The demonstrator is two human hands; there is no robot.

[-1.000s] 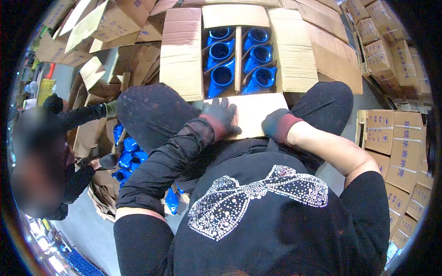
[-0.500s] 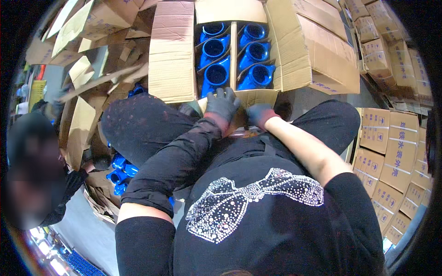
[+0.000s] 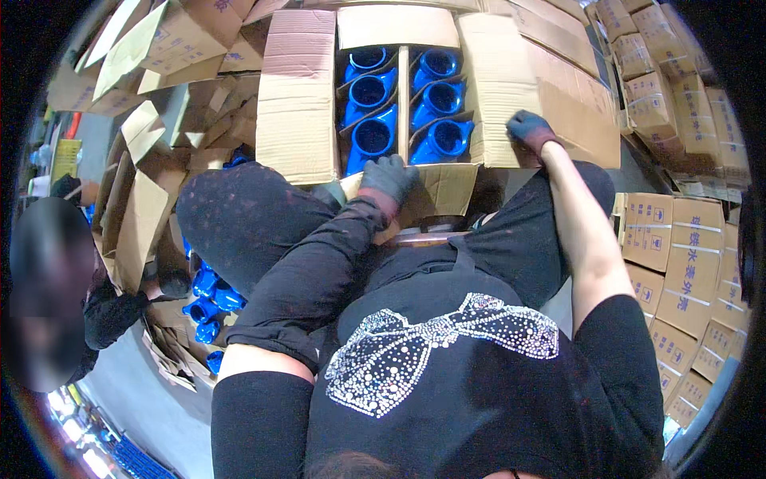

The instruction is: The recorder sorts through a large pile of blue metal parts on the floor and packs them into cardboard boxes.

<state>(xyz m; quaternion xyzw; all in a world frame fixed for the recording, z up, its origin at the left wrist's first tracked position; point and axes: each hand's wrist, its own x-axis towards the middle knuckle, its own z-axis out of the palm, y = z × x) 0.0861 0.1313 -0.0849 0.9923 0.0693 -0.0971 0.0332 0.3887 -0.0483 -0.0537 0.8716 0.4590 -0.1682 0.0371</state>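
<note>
An open cardboard carton (image 3: 297, 104) stands between my knees with its flaps folded outward. Inside, glossy blue tubular housings (image 3: 372, 136) with round openings face up in two rows, parted by cardboard dividers (image 3: 403, 104). My gloved left hand (image 3: 388, 180) is closed over the carton's near edge, at the near flap (image 3: 441, 191), just below the closest housing. At the lower part of the right flap (image 3: 499, 88), my gloved right hand (image 3: 530, 129) is closed with its fingers curled on the cardboard; the fingertips are partly hidden.
Strapped cartons (image 3: 692, 255) are stacked at the right, with more cartons (image 3: 658, 96) beyond. Opened cardboard boxes (image 3: 171, 48) crowd the far left. Loose blue housings (image 3: 209, 299) lie beside my left knee. Another person's dark sleeve (image 3: 116, 311) is close on the left.
My right hand has moved from the near flap, beside my left hand, out to the carton's right flap. My left hand stays at the near edge. The near flap now leans outward toward me.
</note>
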